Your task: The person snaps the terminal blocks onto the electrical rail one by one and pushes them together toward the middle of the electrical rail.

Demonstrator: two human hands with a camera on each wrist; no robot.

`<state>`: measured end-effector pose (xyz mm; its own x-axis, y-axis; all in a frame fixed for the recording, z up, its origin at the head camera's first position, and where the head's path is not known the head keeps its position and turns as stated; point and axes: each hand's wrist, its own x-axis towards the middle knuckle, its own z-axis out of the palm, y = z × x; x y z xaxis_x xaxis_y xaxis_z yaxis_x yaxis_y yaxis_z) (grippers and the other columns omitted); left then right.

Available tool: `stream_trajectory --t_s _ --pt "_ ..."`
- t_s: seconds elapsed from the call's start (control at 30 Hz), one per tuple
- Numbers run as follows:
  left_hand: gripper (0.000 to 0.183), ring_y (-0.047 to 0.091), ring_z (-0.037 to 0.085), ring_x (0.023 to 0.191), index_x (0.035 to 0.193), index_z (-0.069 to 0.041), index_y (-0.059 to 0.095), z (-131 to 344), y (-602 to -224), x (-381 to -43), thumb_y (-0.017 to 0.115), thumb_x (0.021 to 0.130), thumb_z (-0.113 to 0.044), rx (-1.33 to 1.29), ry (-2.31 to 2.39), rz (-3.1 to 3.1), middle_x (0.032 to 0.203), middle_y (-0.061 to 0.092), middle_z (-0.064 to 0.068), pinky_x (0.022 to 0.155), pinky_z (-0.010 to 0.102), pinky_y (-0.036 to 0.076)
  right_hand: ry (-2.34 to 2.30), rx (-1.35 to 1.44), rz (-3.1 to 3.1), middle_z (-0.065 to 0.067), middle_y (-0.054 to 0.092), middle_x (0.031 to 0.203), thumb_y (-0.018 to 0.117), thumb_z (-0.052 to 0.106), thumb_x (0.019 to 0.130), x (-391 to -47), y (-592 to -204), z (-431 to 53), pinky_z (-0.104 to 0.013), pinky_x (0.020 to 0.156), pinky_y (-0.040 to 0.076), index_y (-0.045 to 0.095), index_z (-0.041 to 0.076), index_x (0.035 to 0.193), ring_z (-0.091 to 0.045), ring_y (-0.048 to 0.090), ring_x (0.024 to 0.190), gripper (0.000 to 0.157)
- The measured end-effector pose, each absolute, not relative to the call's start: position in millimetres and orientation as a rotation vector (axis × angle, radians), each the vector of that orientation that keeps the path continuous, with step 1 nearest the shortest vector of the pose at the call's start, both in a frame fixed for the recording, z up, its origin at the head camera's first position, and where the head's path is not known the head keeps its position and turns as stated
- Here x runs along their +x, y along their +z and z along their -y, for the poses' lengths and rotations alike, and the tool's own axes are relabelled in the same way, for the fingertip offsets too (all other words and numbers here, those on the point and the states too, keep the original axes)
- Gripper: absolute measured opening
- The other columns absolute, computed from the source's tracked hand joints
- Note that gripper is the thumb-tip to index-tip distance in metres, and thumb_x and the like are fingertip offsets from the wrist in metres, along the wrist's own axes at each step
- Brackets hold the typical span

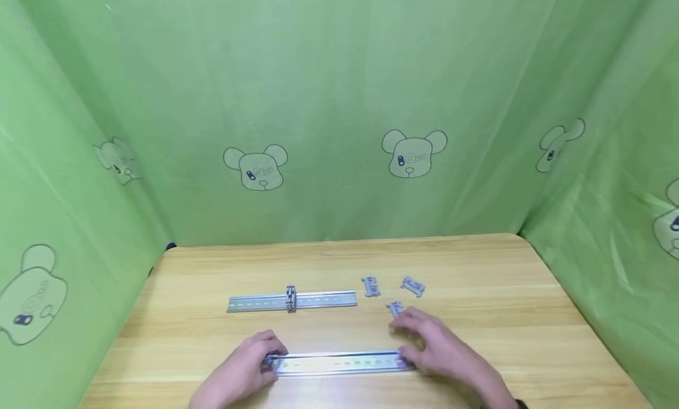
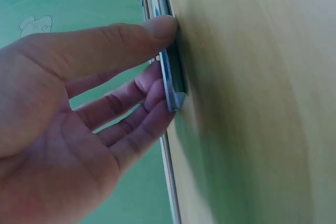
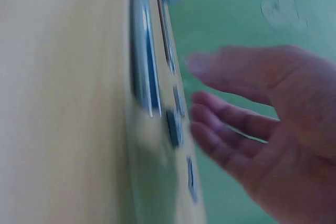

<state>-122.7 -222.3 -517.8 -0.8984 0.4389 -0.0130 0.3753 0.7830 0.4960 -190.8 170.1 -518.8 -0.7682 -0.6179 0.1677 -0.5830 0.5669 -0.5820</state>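
A slotted metal DIN rail (image 1: 339, 365) lies along the table's near side, bright with glare. My left hand (image 1: 246, 362) holds its left end; in the left wrist view the thumb and fingers (image 2: 149, 124) pinch the rail (image 2: 176, 85) from both sides. At the other end is my right hand (image 1: 440, 347), fingers loosely bent and holding nothing. Its fingertips overlap a grey terminal block (image 1: 395, 308) in the head view. The right wrist view shows those fingers (image 3: 220, 142) spread from the thumb, apart from the rail (image 3: 144, 51).
Farther back lies a second DIN rail (image 1: 329, 300) with grey terminal blocks (image 1: 290, 299) clipped near its middle. Two more loose terminal blocks lie to its right, one nearer the rail (image 1: 371, 286), another block (image 1: 413, 286) beyond. Green curtains (image 1: 329, 102) surround the wooden table (image 1: 477, 267).
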Motion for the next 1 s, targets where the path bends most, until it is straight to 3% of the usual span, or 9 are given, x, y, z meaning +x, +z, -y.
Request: stream_trajectory --t_s 0.23,0.53,0.73,1.0 --pt "0.03 0.061 0.009 0.086 0.102 -0.011 0.072 224 -521 -123 0.082 0.073 -0.012 0.671 0.816 -2.816 0.097 0.063 -0.007 0.078 0.032 0.059 -1.089 -0.966 -2.834 -0.019 0.056 0.137 0.08 0.004 0.072 -225 -537 -185 -0.056 0.102 0.04 0.063 0.004 0.127 -0.04 0.048 0.126 0.057" --pt "0.03 0.062 0.008 0.083 0.099 -0.015 0.073 233 -526 -127 0.084 0.071 -0.012 0.668 0.935 -2.802 0.095 0.067 -0.009 0.075 0.03 0.059 -1.073 -0.931 -2.704 -0.018 0.052 0.141 0.075 0.001 0.074 -243 -543 -182 -0.062 0.108 0.03 0.061 0.005 0.131 -0.041 0.039 0.134 0.058" --pt "0.031 0.062 0.008 0.083 0.099 -0.014 0.073 234 -523 -129 0.084 0.07 -0.013 0.702 0.945 -2.807 0.096 0.067 -0.007 0.074 0.03 0.059 -1.029 -0.9 -2.744 -0.02 0.054 0.137 0.078 0.007 0.075 -244 -542 -181 -0.06 0.106 0.034 0.063 0.005 0.128 -0.04 0.043 0.13 0.056" --pt "0.031 0.062 0.008 0.084 0.1 -0.013 0.073 235 -525 -128 0.084 0.071 -0.012 0.68 0.949 -2.809 0.096 0.067 -0.007 0.075 0.031 0.059 -0.958 -0.962 -2.827 -0.015 0.06 0.124 0.077 0.007 0.07 -237 -532 -184 -0.05 0.097 0.05 0.064 0.0 0.123 -0.032 0.06 0.11 0.055"
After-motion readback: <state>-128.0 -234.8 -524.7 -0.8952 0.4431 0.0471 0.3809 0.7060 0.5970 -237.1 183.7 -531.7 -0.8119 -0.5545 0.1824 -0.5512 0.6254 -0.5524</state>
